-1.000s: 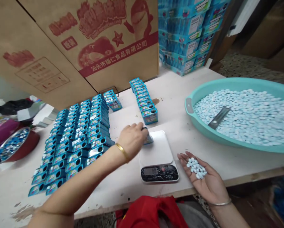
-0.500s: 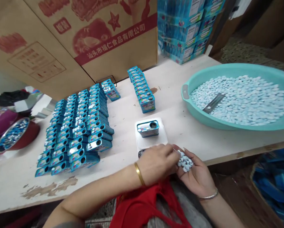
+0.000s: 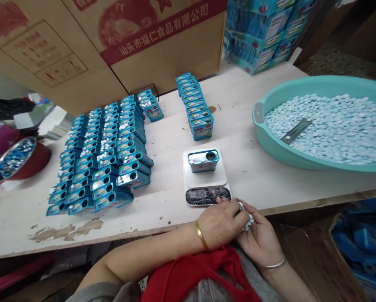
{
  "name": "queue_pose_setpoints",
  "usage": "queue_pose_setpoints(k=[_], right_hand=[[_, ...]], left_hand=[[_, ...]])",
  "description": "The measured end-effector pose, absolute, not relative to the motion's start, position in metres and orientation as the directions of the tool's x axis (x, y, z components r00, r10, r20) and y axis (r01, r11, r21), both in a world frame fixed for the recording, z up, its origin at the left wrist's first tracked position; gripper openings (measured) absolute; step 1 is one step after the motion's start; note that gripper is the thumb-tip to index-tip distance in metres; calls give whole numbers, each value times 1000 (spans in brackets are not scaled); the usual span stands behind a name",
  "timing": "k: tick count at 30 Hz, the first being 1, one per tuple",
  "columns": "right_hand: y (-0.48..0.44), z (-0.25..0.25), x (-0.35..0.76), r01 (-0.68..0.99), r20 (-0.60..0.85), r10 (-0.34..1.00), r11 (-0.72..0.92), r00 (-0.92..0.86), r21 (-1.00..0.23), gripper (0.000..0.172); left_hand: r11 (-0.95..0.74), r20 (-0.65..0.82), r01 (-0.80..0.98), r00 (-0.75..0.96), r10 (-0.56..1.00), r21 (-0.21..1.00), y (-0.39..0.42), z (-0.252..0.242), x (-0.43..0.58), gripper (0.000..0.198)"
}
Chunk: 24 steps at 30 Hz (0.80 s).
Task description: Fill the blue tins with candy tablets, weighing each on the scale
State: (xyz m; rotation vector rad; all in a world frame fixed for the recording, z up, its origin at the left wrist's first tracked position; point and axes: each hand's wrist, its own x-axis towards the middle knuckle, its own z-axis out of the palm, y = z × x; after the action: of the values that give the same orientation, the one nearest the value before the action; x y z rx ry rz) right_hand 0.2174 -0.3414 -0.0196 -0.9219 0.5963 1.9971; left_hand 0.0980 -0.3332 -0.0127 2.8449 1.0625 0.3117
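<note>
Small pale blue-white candies (image 3: 247,224) lie in my right hand (image 3: 263,241), its palm cupped upward around them. Over that palm bends my left hand (image 3: 221,222), fingers curled in among the candies; its fingertips are partly hidden, so what they pinch does not show. Just beyond the hands stands a white digital kitchen scale (image 3: 189,178) with a lit display whose digits are hard to read. On its platform sits an upright blue candy tin (image 3: 203,167) with a dark round opening at the right of its top and a few white candies at the left.
Rows of blue tins (image 3: 96,167) fill the table's left part; a shorter row (image 3: 202,128) stands behind the scale. At right is a turquoise basin (image 3: 270,144) of candies with a metal scoop (image 3: 296,131). A cardboard box (image 3: 163,54) and wrapped blue packs (image 3: 260,37) stand behind.
My left hand has drawn back from the scale, uncovering its display. It now covers more of the candies in my right palm. The whole view has shifted slightly.
</note>
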Motion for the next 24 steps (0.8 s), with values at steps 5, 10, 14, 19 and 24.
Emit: queue_pose_setpoints(k=[5,10,14,19,24], right_hand=[[-341,-18,212,-849,-758,543,-527,-361,27,32],[-330,-12,207,-879,-751,587,-476,-303,-17,26],[-312,-5,201,-901,-732,637,-427,-242,-75,25],[-282,7,194,-934,-661,729,-337,-177,-121,21],[-222,29,224,-958,-499,867,-150,-9,-243,18]], left_hand=[[-757,167,624,739,652,194,-330,-18,93,12],[-776,332,517,706,625,362,-312,4,73,20],[-546,539,661,247,806,514,-285,16,37,55],[-287,252,636,148,957,716,-249,-3,13,63],[-309,241,567,193,951,764,-200,12,45,31]])
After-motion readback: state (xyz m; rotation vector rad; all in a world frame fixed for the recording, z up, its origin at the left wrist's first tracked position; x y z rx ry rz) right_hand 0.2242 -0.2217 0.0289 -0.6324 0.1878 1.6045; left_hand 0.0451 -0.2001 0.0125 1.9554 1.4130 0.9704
